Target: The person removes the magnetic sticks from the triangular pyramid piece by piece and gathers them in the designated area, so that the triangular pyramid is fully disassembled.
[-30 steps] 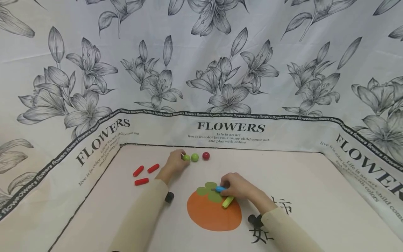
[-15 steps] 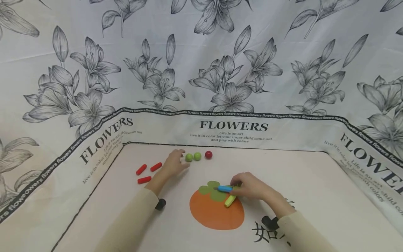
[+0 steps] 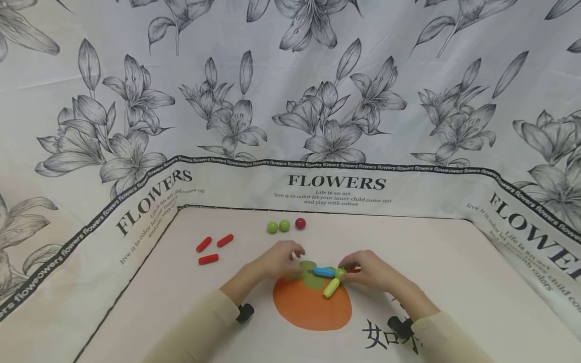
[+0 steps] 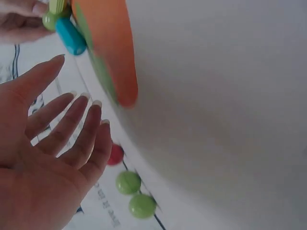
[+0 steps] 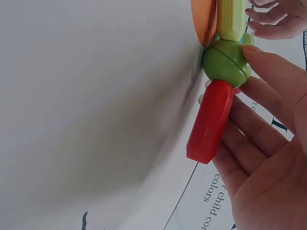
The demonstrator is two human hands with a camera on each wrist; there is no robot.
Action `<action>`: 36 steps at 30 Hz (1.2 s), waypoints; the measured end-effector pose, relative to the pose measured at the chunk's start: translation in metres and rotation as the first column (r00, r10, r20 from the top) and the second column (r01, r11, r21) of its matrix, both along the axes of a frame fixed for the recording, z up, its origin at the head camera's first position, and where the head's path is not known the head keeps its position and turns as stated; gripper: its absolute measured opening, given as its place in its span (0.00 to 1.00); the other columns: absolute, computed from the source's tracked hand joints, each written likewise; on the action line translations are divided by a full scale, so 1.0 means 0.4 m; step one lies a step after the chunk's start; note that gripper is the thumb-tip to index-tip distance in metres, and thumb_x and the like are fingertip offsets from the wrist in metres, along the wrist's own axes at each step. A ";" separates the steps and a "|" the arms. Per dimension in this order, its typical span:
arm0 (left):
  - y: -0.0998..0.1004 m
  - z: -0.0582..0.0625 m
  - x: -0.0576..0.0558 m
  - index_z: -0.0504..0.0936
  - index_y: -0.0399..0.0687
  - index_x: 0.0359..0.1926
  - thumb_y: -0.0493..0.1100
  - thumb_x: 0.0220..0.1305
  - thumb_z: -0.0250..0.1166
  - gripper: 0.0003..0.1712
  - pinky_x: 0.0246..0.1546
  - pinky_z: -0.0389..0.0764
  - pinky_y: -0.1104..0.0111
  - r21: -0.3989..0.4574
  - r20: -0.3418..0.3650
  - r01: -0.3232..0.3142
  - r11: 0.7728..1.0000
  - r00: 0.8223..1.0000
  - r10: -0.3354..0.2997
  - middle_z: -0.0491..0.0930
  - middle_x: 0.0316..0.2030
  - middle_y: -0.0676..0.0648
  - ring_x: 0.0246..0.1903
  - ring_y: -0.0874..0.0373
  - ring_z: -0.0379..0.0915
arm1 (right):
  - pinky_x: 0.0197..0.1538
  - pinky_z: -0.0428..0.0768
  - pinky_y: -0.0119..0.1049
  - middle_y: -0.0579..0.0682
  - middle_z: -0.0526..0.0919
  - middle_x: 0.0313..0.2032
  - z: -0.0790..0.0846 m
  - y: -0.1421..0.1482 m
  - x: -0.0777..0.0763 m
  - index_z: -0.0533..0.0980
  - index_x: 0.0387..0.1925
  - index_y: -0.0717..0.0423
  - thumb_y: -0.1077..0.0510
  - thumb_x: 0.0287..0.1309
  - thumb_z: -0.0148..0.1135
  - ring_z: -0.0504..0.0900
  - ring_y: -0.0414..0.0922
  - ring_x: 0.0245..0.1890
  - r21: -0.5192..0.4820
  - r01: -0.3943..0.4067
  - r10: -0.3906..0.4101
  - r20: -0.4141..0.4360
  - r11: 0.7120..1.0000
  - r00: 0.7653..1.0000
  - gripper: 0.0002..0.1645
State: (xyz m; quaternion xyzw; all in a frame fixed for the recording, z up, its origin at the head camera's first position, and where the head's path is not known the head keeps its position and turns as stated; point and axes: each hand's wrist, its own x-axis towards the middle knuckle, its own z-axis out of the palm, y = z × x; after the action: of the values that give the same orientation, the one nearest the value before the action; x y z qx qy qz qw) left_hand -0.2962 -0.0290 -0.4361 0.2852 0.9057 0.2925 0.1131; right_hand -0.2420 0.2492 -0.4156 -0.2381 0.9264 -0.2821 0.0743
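In the head view my right hand (image 3: pixel 369 269) pinches a green ball (image 3: pixel 340 274) between thumb and fingers. A blue rod (image 3: pixel 324 272) and a yellow rod (image 3: pixel 331 288) extend from that ball. The right wrist view shows a red rod (image 5: pixel 211 122) joined to its other side, alongside my fingers. My left hand (image 3: pixel 279 258) hovers left of the blue rod's free end, holding nothing. In the left wrist view its fingers are spread and loosely bent, apart from the blue rod (image 4: pixel 72 37).
Two green balls (image 3: pixel 284 225) and a red ball (image 3: pixel 300 223) lie toward the table's back edge. Several red rods, one a nearer red rod (image 3: pixel 208 259), lie at the left. An orange fruit picture (image 3: pixel 313 307) is printed on the tabletop beneath the hands.
My left hand has left the green ball at the back and come nearer and rightward, beside the blue rod. My right hand has turned slightly, bringing the held green ball into sight.
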 end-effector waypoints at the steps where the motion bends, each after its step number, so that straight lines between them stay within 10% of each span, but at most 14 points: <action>1: 0.012 -0.005 0.004 0.82 0.45 0.58 0.44 0.63 0.74 0.23 0.51 0.80 0.65 -0.009 0.009 0.025 1.000 1.000 -0.025 0.81 0.48 0.50 0.47 0.57 0.75 | 0.53 0.82 0.51 0.43 0.87 0.39 -0.003 0.000 -0.001 0.86 0.44 0.55 0.56 0.60 0.74 0.83 0.46 0.42 -0.007 -0.001 0.001 0.000 1.000 1.000 0.12; 19: 0.104 -0.034 -0.001 0.87 0.51 0.47 0.44 0.62 0.75 0.12 0.48 0.81 0.71 -0.012 0.052 0.095 0.995 0.994 -0.094 0.84 0.39 0.58 0.41 0.65 0.78 | 0.46 0.82 0.37 0.40 0.88 0.36 -0.018 0.008 -0.020 0.88 0.41 0.51 0.56 0.61 0.72 0.83 0.39 0.38 -0.053 -0.007 0.010 0.041 0.999 0.999 0.07; 36: 0.115 -0.018 0.002 0.88 0.51 0.40 0.46 0.62 0.75 0.07 0.41 0.79 0.74 0.039 0.117 0.076 0.996 0.990 -0.080 0.82 0.33 0.57 0.36 0.62 0.75 | 0.50 0.82 0.45 0.39 0.89 0.38 -0.027 0.027 -0.024 0.88 0.41 0.49 0.54 0.61 0.72 0.84 0.42 0.43 -0.076 0.003 0.001 0.055 0.997 0.998 0.08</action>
State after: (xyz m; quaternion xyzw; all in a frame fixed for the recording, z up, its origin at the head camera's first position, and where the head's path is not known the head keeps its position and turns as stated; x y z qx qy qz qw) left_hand -0.2955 0.0169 -0.4433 0.3044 0.8803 0.3199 0.1731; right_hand -0.2517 0.2601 -0.4266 -0.2325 0.9127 -0.3235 0.0908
